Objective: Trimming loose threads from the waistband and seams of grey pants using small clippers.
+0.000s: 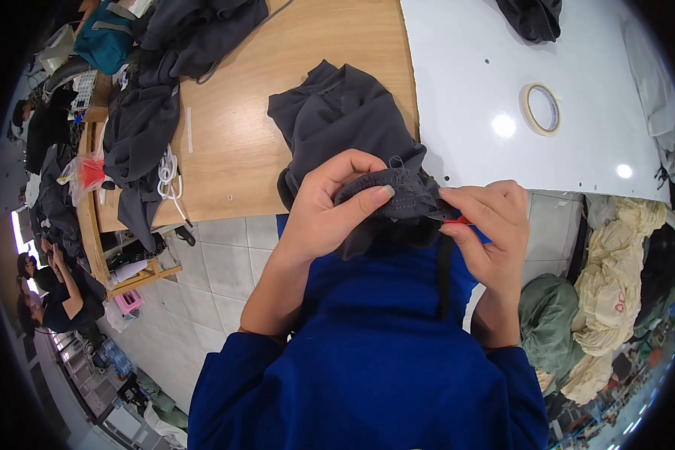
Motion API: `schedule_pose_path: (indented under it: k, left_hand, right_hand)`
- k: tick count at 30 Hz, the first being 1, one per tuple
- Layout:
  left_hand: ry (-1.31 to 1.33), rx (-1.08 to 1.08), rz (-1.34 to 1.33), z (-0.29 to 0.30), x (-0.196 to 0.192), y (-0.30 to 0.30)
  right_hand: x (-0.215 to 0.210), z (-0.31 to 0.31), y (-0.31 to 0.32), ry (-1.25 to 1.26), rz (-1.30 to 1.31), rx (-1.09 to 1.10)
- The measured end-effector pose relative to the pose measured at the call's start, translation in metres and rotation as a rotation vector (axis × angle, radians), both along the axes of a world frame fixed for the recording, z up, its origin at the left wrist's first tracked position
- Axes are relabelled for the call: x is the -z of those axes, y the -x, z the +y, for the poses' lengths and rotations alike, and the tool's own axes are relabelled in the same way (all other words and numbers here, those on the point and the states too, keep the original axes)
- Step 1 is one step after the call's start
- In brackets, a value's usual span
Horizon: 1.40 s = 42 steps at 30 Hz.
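A dark grey garment [337, 109] lies bunched on the wooden table and hangs over its near edge toward my body. My left hand [330, 202] pinches its stitched, gathered edge, thumb on top and fingers behind the cloth. Loose dark threads [403, 174] stick up from that edge. Close beside it on the right, my right hand [487, 229] is closed on small thread snips [457, 220]; their red handle shows between thumb and fingers. The blades point left at the cloth and are partly lost against it.
More dark garments [142, 127] and a coiled white cord [169, 176] lie at the left of the table [232, 150]. A tape roll [540, 109] rests on the white table [465, 75]. Cream and green cloth heaps [607, 277] stand at right. Another person [63, 292] is far left.
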<state>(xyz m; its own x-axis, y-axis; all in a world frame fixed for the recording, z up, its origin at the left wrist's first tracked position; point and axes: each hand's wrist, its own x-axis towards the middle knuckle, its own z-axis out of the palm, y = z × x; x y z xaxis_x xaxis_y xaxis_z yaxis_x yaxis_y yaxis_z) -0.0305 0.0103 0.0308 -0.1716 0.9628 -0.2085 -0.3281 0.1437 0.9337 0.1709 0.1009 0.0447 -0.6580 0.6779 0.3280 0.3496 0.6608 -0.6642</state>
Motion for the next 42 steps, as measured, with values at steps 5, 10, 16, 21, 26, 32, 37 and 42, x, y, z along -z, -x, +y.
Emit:
schedule_pose_path:
  k: [5,10,16,21,26,32,37,42]
  left_hand:
    - [-0.037,-0.007,0.004,-0.0017,-0.0034,-0.0020]
    - [-0.039,0.000,0.031,-0.0033,-0.0041,-0.0024]
    - [-0.026,0.017,0.042,-0.0034,-0.0049,-0.0021]
    - [-0.030,0.015,0.035,-0.0033,-0.0038,-0.0033]
    - [-0.034,0.010,0.042,-0.0040,-0.0043,-0.0034]
    - [-0.047,0.005,0.022,-0.0039,-0.0045,-0.0042]
    - [-0.027,0.009,0.049,-0.0039,-0.0029,-0.0035]
    - [-0.033,0.012,0.053,-0.0024,-0.0044,-0.0039]
  right_hand:
    - [-0.0006,-0.0001,-0.0008,-0.065,-0.014,-0.022]
    - [-0.0004,-0.0019,0.0005,-0.119,-0.007,-0.023]
    - [-0.0026,-0.0017,0.0006,-0.150,0.013,-0.052]
    - [-0.0026,-0.0027,-0.0020,-0.163,0.008,-0.035]
    - [-0.0053,-0.0035,-0.0022,-0.163,-0.005,-0.036]
    - [-0.0070,-0.0028,-0.0022,-0.125,-0.018,-0.047]
    - [-0.0079,-0.0018,-0.0030,-0.098,-0.029,-0.056]
    - [-0.0087,0.0005,-0.0012,-0.100,-0.016,-0.079]
